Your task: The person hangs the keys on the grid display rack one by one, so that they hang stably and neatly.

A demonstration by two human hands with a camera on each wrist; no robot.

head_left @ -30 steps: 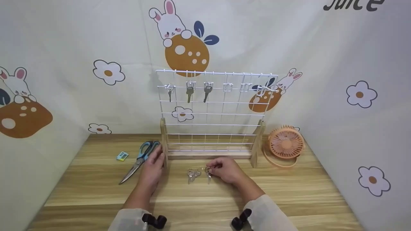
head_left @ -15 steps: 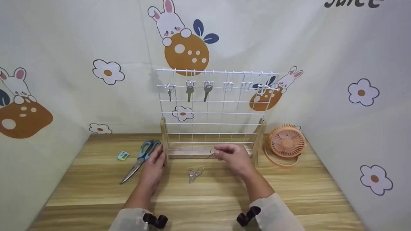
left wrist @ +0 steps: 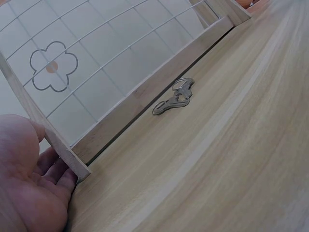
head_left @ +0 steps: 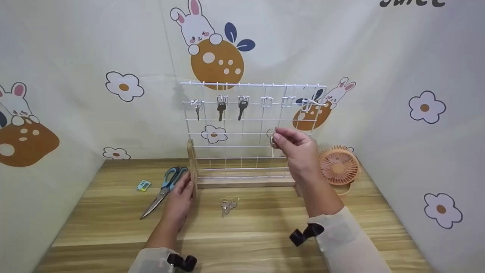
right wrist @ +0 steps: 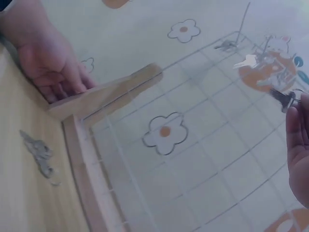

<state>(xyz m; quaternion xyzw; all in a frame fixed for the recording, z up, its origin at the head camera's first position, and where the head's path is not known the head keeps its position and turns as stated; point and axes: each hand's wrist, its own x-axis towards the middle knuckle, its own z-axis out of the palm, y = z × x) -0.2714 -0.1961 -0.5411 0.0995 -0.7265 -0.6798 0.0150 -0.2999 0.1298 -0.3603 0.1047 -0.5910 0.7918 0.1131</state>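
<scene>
My right hand (head_left: 303,153) pinches a key (head_left: 272,147) by its ring, raised in front of the white wire grid rack (head_left: 237,146). In the right wrist view the dark key (right wrist: 281,99) juts out beside the fingertips. My left hand (head_left: 179,199) holds the foot of the rack's left wooden leg (left wrist: 60,147), thumb against it and fingers bent behind. Three keys (head_left: 221,108) hang from hooks along the rack's upper left. Further hooks (head_left: 266,101) to the right carry no keys. Loose keys with rings (head_left: 229,206) lie on the table before the rack.
Blue-handled scissors (head_left: 161,197) lie left of my left hand, with a small blue timer-like item (head_left: 143,185) beyond them. An orange fan (head_left: 338,168) stands right of the rack, behind my right forearm. A patterned cloth (head_left: 151,125) forms the backdrop.
My right hand has picked the key off the table and carried it up and to the right, before the grid's right half. The left hand has stayed at the rack's leg.
</scene>
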